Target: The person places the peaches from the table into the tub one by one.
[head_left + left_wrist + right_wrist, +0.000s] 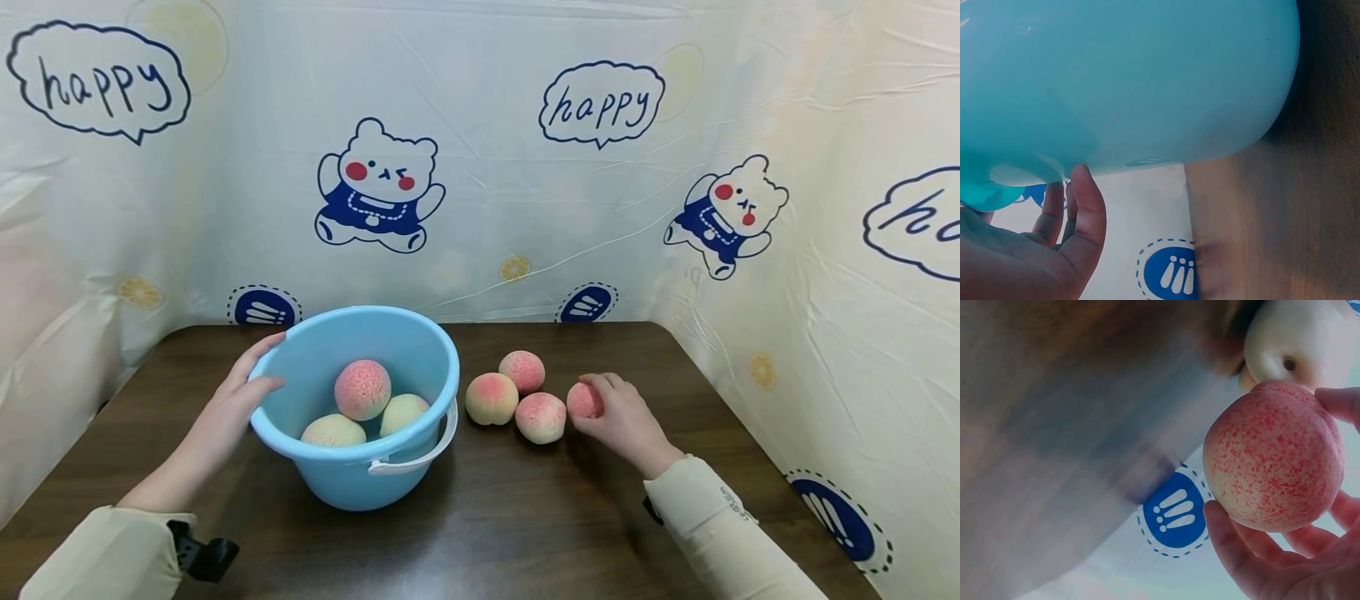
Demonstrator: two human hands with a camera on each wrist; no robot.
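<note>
A light blue bucket (352, 492) stands on the table with three peaches inside, the pinkest peach (363, 389) on top of two paler ones. My left hand (232, 400) grips the bucket's left rim, the thumb reaching over it; in the left wrist view the fingers (1088, 215) lie along the blue outer wall. My right hand (622, 417) holds a pink speckled peach (1275, 459) between thumb and fingertips, low over the table. Left of it, three more peaches sit grouped: a yellowish one (492, 399), a pink one (522, 372) behind, and a pale pink one (541, 418) in front.
The bucket's white handle (416, 462) hangs down at its right front. The dark wooden table (525, 525) ends at a printed curtain (480, 167) behind and on both sides. Dark straps sit at both wrists.
</note>
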